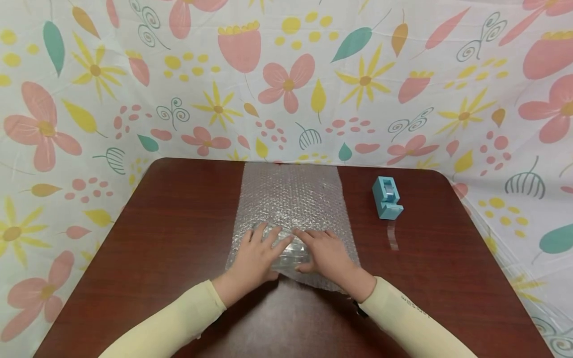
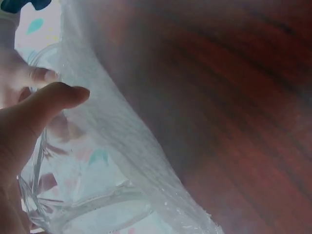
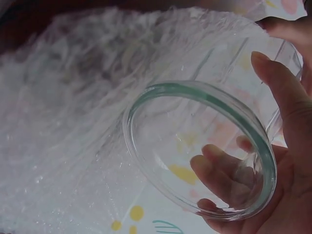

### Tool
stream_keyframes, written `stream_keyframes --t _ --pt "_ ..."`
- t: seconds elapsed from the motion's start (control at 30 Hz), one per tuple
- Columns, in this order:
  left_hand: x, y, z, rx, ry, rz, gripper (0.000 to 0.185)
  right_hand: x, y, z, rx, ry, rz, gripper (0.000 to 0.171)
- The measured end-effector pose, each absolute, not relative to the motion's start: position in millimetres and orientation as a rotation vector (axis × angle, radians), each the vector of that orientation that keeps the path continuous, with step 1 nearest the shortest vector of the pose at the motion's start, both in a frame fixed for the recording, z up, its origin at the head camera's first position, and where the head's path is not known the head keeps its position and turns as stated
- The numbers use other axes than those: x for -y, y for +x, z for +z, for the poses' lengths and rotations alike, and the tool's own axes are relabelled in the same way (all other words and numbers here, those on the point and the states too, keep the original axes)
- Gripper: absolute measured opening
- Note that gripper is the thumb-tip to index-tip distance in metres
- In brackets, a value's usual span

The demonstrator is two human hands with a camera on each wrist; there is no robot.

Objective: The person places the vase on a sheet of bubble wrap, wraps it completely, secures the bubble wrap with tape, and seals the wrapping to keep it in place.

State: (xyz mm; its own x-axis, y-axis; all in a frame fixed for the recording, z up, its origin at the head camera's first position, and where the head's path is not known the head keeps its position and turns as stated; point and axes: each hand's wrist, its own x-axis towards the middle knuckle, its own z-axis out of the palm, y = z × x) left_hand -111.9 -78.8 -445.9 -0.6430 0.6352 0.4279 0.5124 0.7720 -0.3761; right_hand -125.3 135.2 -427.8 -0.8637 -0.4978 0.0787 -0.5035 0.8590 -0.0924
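A clear glass cup (image 1: 292,252) with faceted sides lies on its side over the near end of a sheet of bubble wrap (image 1: 291,194). My left hand (image 1: 251,257) holds one end of it, fingers spread over the top. In the left wrist view, the left thumb (image 2: 70,96) presses near the wrap's lifted edge. From the other end my right hand (image 1: 330,256) grips the cup. Its round rim (image 3: 204,95) faces the camera in the right wrist view, and the right fingers (image 3: 214,170) show through the glass.
A blue tape dispenser (image 1: 387,198) stands on the brown table (image 1: 179,219), right of the wrap. From its front a strip of clear tape (image 1: 392,235) extends onto the tabletop. Behind the table hangs a flower-patterned cloth (image 1: 286,119).
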Motion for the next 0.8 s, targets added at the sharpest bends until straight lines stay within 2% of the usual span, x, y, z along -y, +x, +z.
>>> stream_keyframes --t 0.33,0.8 --pt "81.4 -130.3 -439.1 2.456 -0.897 0.130 0.097 -140.2 -139.0 -423.0 2.994 0.871 0.223 0.085" --pt "83.9 -139.3 -436.8 2.585 -0.937 -0.002 0.093 -144.8 -150.4 -418.2 3.064 1.000 0.223 0.089"
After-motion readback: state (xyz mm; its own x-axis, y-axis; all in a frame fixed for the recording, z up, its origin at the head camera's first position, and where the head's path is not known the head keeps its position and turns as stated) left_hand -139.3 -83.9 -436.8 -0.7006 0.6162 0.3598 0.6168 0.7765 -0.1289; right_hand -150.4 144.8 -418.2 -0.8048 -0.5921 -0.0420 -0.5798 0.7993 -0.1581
